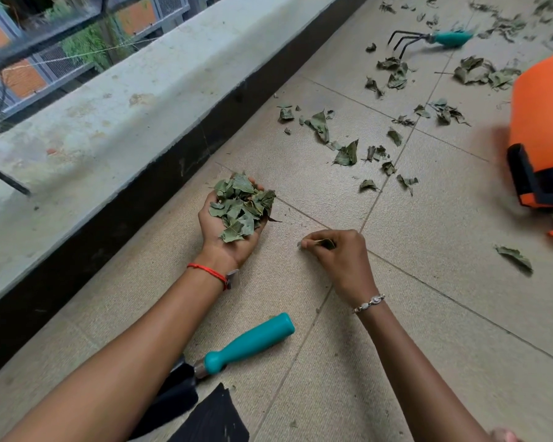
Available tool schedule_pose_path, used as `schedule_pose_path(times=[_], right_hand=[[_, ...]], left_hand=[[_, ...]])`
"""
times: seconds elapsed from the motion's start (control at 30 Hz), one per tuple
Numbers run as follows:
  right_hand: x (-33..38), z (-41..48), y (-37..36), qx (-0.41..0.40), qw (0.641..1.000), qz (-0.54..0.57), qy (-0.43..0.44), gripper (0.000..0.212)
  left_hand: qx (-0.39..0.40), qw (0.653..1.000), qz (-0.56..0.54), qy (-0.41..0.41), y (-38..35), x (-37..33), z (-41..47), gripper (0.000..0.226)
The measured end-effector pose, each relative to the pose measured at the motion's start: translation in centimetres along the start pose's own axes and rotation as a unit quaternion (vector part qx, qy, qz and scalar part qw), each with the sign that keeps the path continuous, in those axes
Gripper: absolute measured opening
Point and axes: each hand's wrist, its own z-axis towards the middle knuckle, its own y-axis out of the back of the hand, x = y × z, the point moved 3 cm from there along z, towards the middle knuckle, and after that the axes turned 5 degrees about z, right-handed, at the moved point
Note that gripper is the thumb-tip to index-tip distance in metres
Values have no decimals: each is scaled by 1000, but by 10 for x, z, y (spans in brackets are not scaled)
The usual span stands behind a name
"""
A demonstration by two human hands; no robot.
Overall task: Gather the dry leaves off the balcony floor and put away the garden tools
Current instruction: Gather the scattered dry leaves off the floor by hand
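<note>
My left hand lies palm up on the tiled floor, cupped under a heap of dry green leaves. Just to its right, my right hand is down at the floor and pinches a small leaf between thumb and fingers. More dry leaves lie scattered over the tiles ahead, and one lone leaf lies at the right. A trowel with a teal handle and black blade lies between my forearms. Far ahead lies a hand rake with black prongs and a teal handle.
An orange sprayer tank with a black base lies at the right edge. A low concrete parapet with a dark skirting runs along the left side. A black sheet sits at the bottom centre.
</note>
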Motion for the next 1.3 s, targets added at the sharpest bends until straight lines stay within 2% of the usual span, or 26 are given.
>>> schedule_pose_path(times=[0.13, 0.3, 0.43, 0.53, 0.6, 0.67, 0.7, 0.73, 0.77, 0.8, 0.87, 1.0, 1.1, 1.13, 1.2, 1.3], right_hand=[[-1, -3, -7, 8, 999, -36, 39, 21], [-2, -6, -11, 15, 992, -86, 92, 14], [2, -8, -22, -4, 957, -224, 181, 3], [8, -4, -30, -25, 921, -342, 185, 21], [12, 5, -33, 14, 917, -363, 164, 11], [12, 19, -23, 61, 963, -251, 77, 13], [9, 26, -16, 81, 988, -130, 7, 15], [7, 31, -6, 85, 994, 21, -68, 15], [3, 34, 2, 75, 974, 167, -136, 14], [0, 36, 10, 66, 935, 295, -186, 12], [-8, 36, 18, 57, 851, 467, -234, 14], [-9, 37, 15, 85, 739, 622, -245, 11], [1, 45, 11, 103, 649, 719, -226, 43], [7, 48, 13, 102, 628, 739, -220, 47], [30, 54, 21, 85, 622, 746, -222, 34], [79, 64, 39, 59, 641, 726, -245, 5]], left_hand=[[7, 1000, -16, 1, 1, -2, 0, 36], [-4, 1000, -17, -3, 3, -2, 0, 39], [0, 1000, -8, 1, 1, 0, 0, 37], [0, 1000, 2, 0, 1, 1, 0, 36], [7, 1000, -12, 3, 0, 1, -2, 36], [4, 1000, -17, 3, -1, 0, -3, 34], [1, 1000, -12, 2, -2, 0, -4, 34], [-3, 1000, -6, 0, -2, 0, -4, 34], [-5, 1000, -1, -1, -3, 1, -5, 34], [-8, 1000, 3, -1, -4, 1, -6, 34], [-17, 1000, 13, -2, -5, 3, -6, 34], [-21, 999, 21, -11, -13, 4, -5, 33], [-35, 999, 4, -23, -23, 8, -3, 35], [-34, 999, -13, -25, -29, 9, -2, 35], [-26, 998, -52, -33, -52, 7, -1, 31], [-6, 993, -102, -54, -99, -1, -1, 26]])
